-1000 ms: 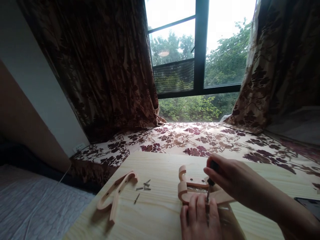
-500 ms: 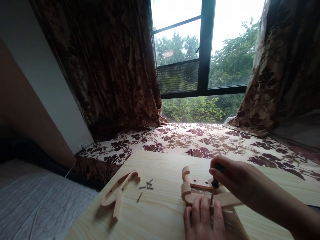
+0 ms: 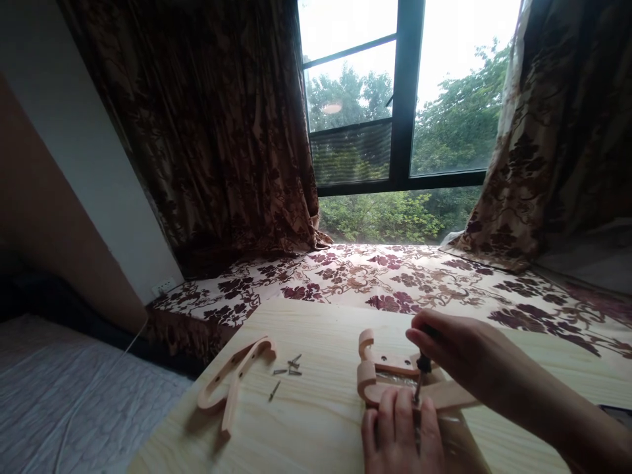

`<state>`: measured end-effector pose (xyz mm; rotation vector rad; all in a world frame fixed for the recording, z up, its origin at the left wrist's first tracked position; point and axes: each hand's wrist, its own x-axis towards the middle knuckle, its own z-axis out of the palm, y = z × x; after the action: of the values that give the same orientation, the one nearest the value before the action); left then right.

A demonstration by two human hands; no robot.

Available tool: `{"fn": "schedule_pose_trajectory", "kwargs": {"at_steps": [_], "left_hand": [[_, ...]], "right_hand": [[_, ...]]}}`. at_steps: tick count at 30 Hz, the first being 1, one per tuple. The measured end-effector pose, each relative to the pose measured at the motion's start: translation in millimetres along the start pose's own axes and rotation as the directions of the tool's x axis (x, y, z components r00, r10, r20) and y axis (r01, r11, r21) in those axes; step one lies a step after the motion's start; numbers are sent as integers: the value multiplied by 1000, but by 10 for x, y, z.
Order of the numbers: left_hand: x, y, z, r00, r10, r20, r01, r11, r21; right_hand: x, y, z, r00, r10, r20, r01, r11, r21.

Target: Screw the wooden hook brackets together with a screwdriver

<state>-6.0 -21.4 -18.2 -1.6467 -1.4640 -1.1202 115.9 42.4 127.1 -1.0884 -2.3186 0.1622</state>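
My right hand [image 3: 444, 339] is wrapped round the dark handle of a screwdriver [image 3: 423, 363], whose shaft points down at a curved wooden hook [image 3: 368, 383]. My left hand [image 3: 402, 434] presses on that hook from the near side, its fingers over the wood. Just behind lies a second wooden hook [image 3: 395, 363] with dark screw holes. Under them is something brown with a clear, shiny wrap [image 3: 457, 438]. The screwdriver's tip sits between my left fingers, and its contact point is hard to see.
Two more wooden hooks [image 3: 234, 382] lie crossed on the left of the pale wooden table [image 3: 306, 329]. Several screws [image 3: 295, 363] are beside them. A dark flat object [image 3: 615, 413] shows at the right edge. Behind the table is a flowered cloth [image 3: 345, 273] below the window.
My right hand has shifted and turned slightly to the left on the screwdriver handle. My left hand and the hooks have hardly moved.
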Motion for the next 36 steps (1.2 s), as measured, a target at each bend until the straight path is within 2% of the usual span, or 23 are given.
{"fn": "schedule_pose_trajectory", "kwargs": {"at_steps": [6, 13, 16, 21, 25, 31, 36], "left_hand": [[16, -1, -25, 1000, 0, 16, 0, 1000, -6], [26, -11, -55, 998, 16, 53, -14, 999, -49], [41, -13, -93, 995, 24, 102, -17, 997, -69], [74, 13, -142, 988, -9, 155, 20, 997, -73], [79, 39, -127, 992, -25, 124, 37, 995, -94], [44, 44, -36, 999, -49, 2, 49, 992, -118], [28, -11, -55, 996, 7, 84, 0, 996, -87]], "right_hand": [[-2, -11, 31, 998, 5, -67, -12, 995, -102], [-65, -59, -101, 999, 28, 35, -31, 997, 73], [-51, -51, -112, 998, 28, 50, -31, 998, 53], [-17, -17, -67, 1000, 17, -17, -18, 1000, -18], [-24, -14, -59, 999, 34, -30, -35, 999, -24], [-39, -18, -88, 999, 17, 49, -22, 995, 97], [-16, -8, -89, 998, 42, 39, -44, 998, 52]]}}
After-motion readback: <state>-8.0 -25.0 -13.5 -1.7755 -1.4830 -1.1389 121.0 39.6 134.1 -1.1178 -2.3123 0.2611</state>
